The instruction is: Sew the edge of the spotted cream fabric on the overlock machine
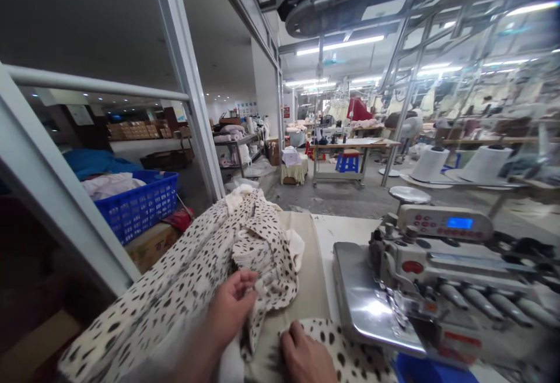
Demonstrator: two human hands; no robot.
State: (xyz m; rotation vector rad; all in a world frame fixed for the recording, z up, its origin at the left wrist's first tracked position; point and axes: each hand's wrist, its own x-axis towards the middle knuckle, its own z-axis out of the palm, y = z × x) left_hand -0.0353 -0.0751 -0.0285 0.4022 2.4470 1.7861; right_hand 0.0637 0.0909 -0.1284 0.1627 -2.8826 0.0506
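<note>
Along the bottom edge of the frame, two bare hands work at a heap of cream fabric with black spots (205, 266). At lower centre the left hand (231, 307) curls its fingers narrowly around a fold of that spotted fabric, pinching it where the cloth bunches up. Just right of it, at the very bottom, the right hand (304, 357) lies flat with fingers together on another piece of spotted cloth (345, 351), pressing it down on the table top (345, 228); the wrist is cut off by the frame edge. The main heap runs from the lower left corner up toward the middle of the frame, over a beige sheet (308, 278) that covers part of the table.

Right of the hands, in the lower right, stands a grey sewing machine (437, 278) with a shiny metal bed and a small blue display on top. Two white thread cones (459, 164) stand behind it at mid right. At middle left a blue plastic basket (140, 202) holds pale cloth. Farther back, in the upper centre, a workshop hall shows with tables, a blue stool (347, 161) and strip lights.
</note>
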